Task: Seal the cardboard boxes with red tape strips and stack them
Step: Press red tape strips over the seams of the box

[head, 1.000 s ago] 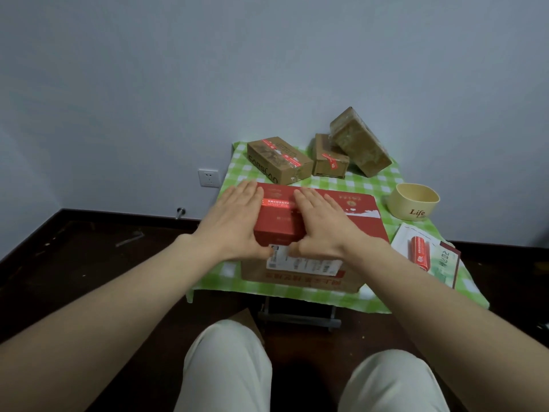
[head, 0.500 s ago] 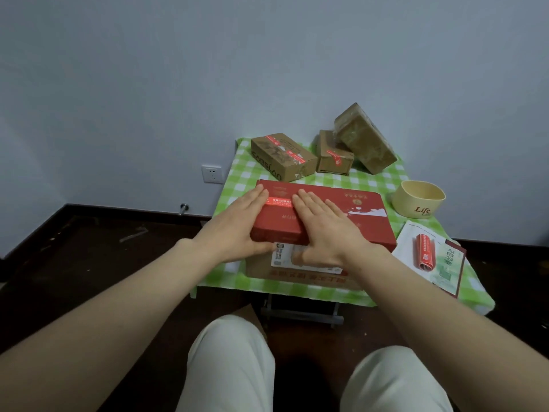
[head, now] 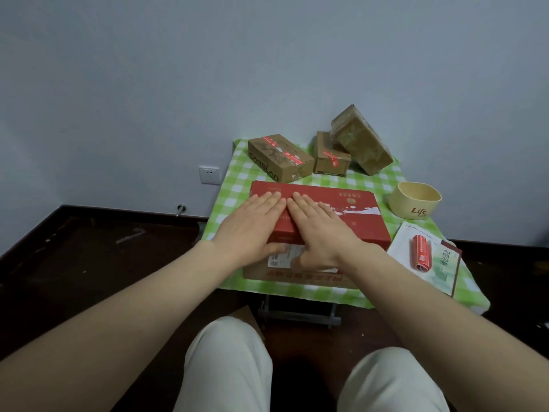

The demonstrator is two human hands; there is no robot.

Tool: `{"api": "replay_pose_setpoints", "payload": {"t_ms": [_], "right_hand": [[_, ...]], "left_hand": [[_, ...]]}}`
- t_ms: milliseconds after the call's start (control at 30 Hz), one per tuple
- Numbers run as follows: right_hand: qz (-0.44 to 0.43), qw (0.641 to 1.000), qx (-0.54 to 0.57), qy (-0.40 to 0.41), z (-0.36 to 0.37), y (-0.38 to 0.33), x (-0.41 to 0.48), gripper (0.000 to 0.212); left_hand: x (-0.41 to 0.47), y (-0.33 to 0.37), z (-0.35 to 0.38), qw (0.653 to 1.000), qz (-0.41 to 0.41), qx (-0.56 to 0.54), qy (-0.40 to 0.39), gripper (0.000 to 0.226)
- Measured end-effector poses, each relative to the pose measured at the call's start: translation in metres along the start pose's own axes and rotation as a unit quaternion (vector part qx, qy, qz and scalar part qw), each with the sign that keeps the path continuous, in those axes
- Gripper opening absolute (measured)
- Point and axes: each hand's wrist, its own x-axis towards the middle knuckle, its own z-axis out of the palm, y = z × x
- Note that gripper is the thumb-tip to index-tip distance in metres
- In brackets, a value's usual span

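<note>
Red box (head: 350, 215): lies flat on the checked cloth (head: 234, 185), directly under both my palms, its long side running off to the right of my hands.

Left hand (head: 252, 224): flat on the box's top near its left end, fingers straight and together, thumb down over the front face.

Right hand (head: 323, 230): flat beside the left, index fingers nearly touching, thumb down on the white label (head: 280, 258). Neither hand grips anything.

Beyond my fingertips: CARSLAN box (head: 279, 157), with a red strip (head: 286, 153) along its top. Right of it is a small box (head: 328, 157), also red-taped, and a tilted box (head: 361, 141) leans on that one.

Right of my right hand: cup (head: 414, 200) marked "Life". Nearer me, a tape roll (head: 421, 252) lies on a paper (head: 442, 269).

Left of my left hand, on the wall: socket (head: 209, 174).
</note>
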Motion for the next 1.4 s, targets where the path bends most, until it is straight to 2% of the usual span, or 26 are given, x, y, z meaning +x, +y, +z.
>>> {"api": "replay_pose_setpoints", "payload": {"t_ms": [100,300,400,467,500,567,600,700,800,867,933,967,1067,1100,1133,1200,1300,1400], "right_hand": [[-0.001,1.0,0.011,-0.009,-0.003,0.006,-0.001,0.109],[-0.001,0.999,0.033,0.007,0.001,0.017,-0.008,0.109],[0.027,0.996,0.084,0.006,-0.005,0.026,-0.017,0.115],[0.071,0.979,0.186,0.047,-0.01,0.033,-0.019,0.103],[0.101,0.964,0.222,0.102,-0.009,0.041,-0.018,0.089],[0.184,0.938,0.22,0.196,-0.007,0.059,-0.016,0.072],[0.238,0.921,0.234,0.199,-0.006,0.068,-0.016,0.07],[0.352,0.836,0.406,0.113,-0.002,0.08,-0.02,0.062],[0.357,0.786,0.489,0.128,-0.002,0.085,-0.021,0.043],[0.343,0.76,0.529,0.159,-0.006,0.085,-0.018,0.045],[0.325,0.726,0.579,0.178,-0.012,0.084,-0.016,0.051],[0.325,0.697,0.616,0.172,-0.016,0.083,-0.017,0.05],[0.345,0.573,0.734,0.121,-0.027,0.082,-0.018,0.051],[0.348,0.536,0.761,0.114,-0.028,0.084,-0.017,0.055],[0.35,0.514,0.775,0.111,-0.028,0.086,-0.016,0.054],[0.359,0.502,0.779,0.106,-0.026,0.085,-0.012,0.037],[0.34,0.487,0.799,0.097,-0.018,0.083,-0.01,0.018],[0.273,0.451,0.84,0.125,-0.009,0.081,-0.009,0.027]], "left_hand": [[-0.007,-0.008,0.0,0.999,-0.014,-0.034,0.0,0.096],[-0.016,-0.013,0.005,0.984,-0.058,-0.168,0.0,0.103],[-0.015,-0.009,0.003,0.954,-0.109,-0.279,-0.006,0.102],[-0.009,-0.008,0.004,0.918,-0.181,-0.352,-0.004,0.106],[-0.005,-0.009,0.003,0.89,-0.227,-0.395,0.004,0.11],[0.002,-0.013,0.001,0.825,-0.301,-0.478,0.011,0.108],[0.004,-0.013,-0.001,0.796,-0.326,-0.51,0.002,0.104],[0.004,-0.011,-0.004,0.728,-0.362,-0.581,-0.048,0.072],[0.002,-0.003,-0.008,0.677,-0.364,-0.639,-0.031,0.042],[0.005,-0.004,-0.012,0.65,-0.358,-0.67,0.002,0.031],[0.007,-0.007,-0.02,0.641,-0.337,-0.689,0.032,0.018],[0.008,-0.009,-0.025,0.645,-0.32,-0.692,0.05,0.013],[0.01,-0.017,-0.04,0.674,-0.261,-0.683,0.107,0.015],[0.01,-0.021,-0.045,0.677,-0.247,-0.684,0.117,0.018],[0.011,-0.026,-0.047,0.681,-0.238,-0.683,0.119,0.016],[0.01,-0.03,-0.053,0.669,-0.256,-0.691,0.093,0.018],[0.007,-0.029,-0.06,0.617,-0.335,-0.711,0.049,0.051],[0.001,-0.026,-0.061,0.599,-0.343,-0.722,0.033,0.048]]}}
